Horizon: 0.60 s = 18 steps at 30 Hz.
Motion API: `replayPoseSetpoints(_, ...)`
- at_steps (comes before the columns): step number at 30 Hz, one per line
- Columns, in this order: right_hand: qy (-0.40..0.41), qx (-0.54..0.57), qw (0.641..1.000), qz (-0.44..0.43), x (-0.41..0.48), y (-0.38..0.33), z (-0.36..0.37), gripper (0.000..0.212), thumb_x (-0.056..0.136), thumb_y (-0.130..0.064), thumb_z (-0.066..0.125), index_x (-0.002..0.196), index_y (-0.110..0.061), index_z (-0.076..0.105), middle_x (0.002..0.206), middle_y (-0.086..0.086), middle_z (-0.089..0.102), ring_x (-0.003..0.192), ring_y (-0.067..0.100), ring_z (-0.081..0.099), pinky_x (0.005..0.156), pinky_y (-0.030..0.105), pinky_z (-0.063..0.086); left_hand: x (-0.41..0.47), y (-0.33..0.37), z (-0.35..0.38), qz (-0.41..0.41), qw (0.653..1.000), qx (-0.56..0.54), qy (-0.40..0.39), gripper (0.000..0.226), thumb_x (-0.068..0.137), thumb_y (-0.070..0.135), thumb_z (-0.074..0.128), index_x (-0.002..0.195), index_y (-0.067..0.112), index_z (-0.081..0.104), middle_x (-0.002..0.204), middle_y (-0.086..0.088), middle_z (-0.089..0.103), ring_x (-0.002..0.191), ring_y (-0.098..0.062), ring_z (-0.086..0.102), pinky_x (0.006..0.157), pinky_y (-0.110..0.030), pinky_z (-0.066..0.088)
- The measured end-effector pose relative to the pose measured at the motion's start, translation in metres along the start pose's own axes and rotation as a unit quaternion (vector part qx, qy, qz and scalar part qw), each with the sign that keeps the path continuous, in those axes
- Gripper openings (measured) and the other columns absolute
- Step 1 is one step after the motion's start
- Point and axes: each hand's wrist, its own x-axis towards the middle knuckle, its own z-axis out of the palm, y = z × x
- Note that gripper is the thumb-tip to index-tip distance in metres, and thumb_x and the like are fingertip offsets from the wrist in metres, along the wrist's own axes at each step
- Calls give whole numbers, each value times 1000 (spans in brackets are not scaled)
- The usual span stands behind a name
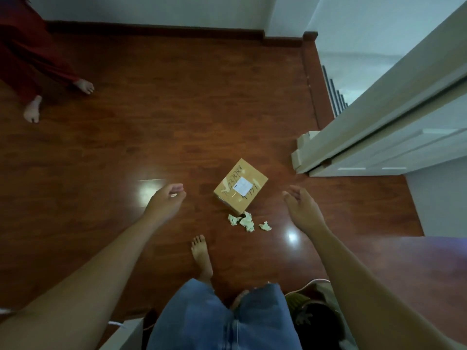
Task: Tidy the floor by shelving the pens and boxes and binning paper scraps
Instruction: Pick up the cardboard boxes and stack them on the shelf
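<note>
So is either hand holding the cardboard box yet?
No, the cardboard box sits on the wooden floor between the left hand and the right hand, and neither hand touches it.

The floor (177,122) is reddish-brown wood, planked, with darker grain streaks and a few white glare spots. The box (249,173) is tan cardboard with a white label (242,186), black scrawled handwriting and pale glossy tape streaks. The paper scraps (246,221) are pale cream. The jeans (202,324) are faded blue denim. Another person's trousers (27,59) are deep red. The skirting board (151,30) is dark red-brown, the walls (151,8) pale bluish white, the door (391,122) greyish white. The cardboard pieces (302,150) beside the door are light beige.
</note>
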Motion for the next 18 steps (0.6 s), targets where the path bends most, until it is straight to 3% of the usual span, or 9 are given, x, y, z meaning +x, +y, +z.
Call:
replayPoseSetpoints(2, -6, -11, 1000, 19, 32, 1, 14, 55, 105, -53, 59, 153, -25, 53, 149, -7, 63, 134, 15, 61, 100, 33, 43, 37, -12, 0, -31, 999, 9, -9, 33, 104, 28, 66, 135, 17, 71, 118, 7, 68, 116, -18, 66, 87, -27, 43)
replayPoseSetpoints(7, -32, -31, 998, 53, 100, 16, 41, 58, 104, -59, 56, 153, -29, 53, 150, -11, 62, 132, 13, 61, 115, 48, 44, 108, -32, 4, -93, 995, 35, -17, 34, 104, 29, 65, 135, 17, 72, 124, 2, 69, 106, -16, 62, 88, -27, 42)
replayPoseSetpoints(14, -63, -54, 995, 50, 242, 70, 99, 59, 108, -49, 56, 156, -16, 53, 153, 0, 62, 136, 18, 59, 98, 32, 41, 222, -73, 65, -135, 990, 31, -17, 33, 103, 32, 65, 132, 18, 73, 129, -4, 73, 116, -25, 68, 99, -38, 52)
replayPoseSetpoints(18, -81, -46, 995, 39, 341, 122, 154, 50, 105, -53, 57, 143, -20, 61, 129, -14, 64, 123, 12, 61, 100, 37, 46, 292, -115, 129, -137, 990, 29, -29, 34, 103, 35, 65, 134, 22, 72, 134, 2, 69, 126, -21, 64, 108, -37, 48)
